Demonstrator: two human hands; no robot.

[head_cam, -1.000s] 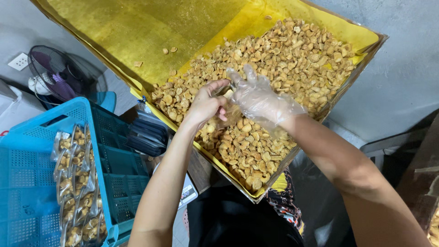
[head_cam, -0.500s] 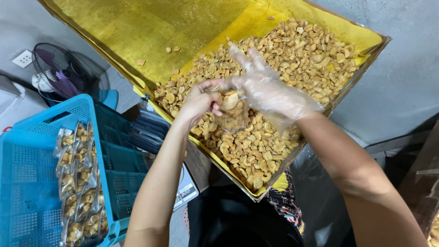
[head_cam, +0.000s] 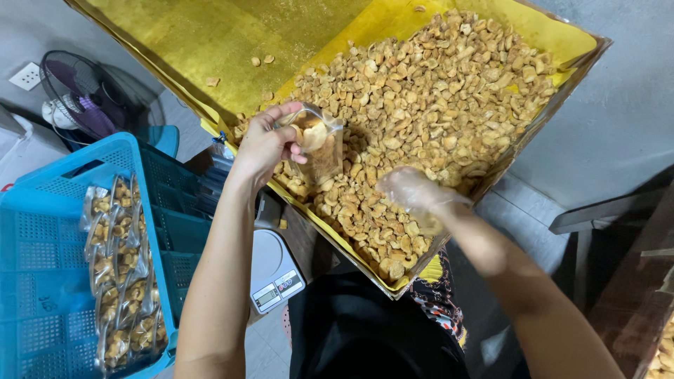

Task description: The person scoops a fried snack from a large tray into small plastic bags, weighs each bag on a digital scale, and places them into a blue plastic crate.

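My left fingers (head_cam: 270, 130) pinch the clear pouch (head_cam: 317, 144) open; keep it upright. My gloved right hand (head_cam: 414, 196), blurred, scoops fried snack pieces (head_cam: 421, 91); grip unclear.

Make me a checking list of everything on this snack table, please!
Surface: big yellow-lined tray, tilted, one end bare.
Job's things: golden fried snack pieces heaped in the tray; small clear bag, partly filled.
Clutter: blue crate with filled bags; white scale.
Hands: left hand holds the clear bag; right hand, in a clear glove, down in the snack pieces.
Cables: nothing seen.
Surroundings: fan, wall socket, grey wall.
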